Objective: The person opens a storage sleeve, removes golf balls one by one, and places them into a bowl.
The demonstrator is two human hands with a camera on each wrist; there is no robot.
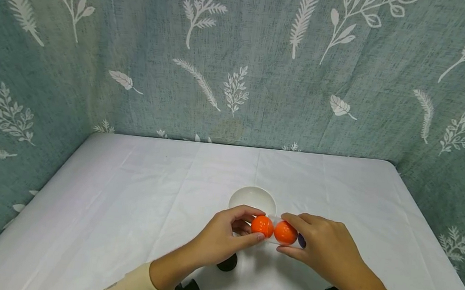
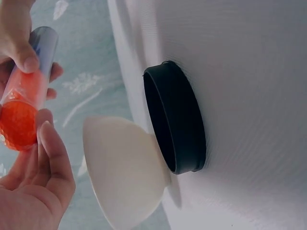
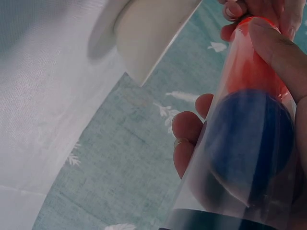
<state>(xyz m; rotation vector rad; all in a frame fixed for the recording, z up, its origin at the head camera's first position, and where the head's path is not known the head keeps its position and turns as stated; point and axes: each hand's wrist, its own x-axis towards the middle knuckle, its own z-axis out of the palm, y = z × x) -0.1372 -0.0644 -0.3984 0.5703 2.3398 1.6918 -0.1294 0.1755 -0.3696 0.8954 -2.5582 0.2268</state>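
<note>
Head view: from where I stood, a clear tube (image 1: 272, 240) was held between two hands above a white-covered surface (image 1: 130, 210). The left hand (image 1: 221, 240) pinched an orange ball (image 1: 261, 227) at the tube's left end; how far inside it sat, I could not tell. The right hand (image 1: 326, 243) gripped the tube, a second orange ball (image 1: 285, 233) and part of a blue ball (image 1: 301, 241) showing through. To my mind, this called for a steady but gentle right grip, with the pinched ball centred so it would slide straight. The tube's long axis ran left to right, near a white bowl (image 1: 253, 199).

Left wrist view: the tube slanted, its ball end lower in the frame. A black cap (image 2: 184, 120) lay on the surface, hollow side up, beside the bowl.

Right wrist view: thumb and fingers pressed opposite sides of the tube, whose dark end band (image 3: 216, 220) pointed away from the left hand.
</note>
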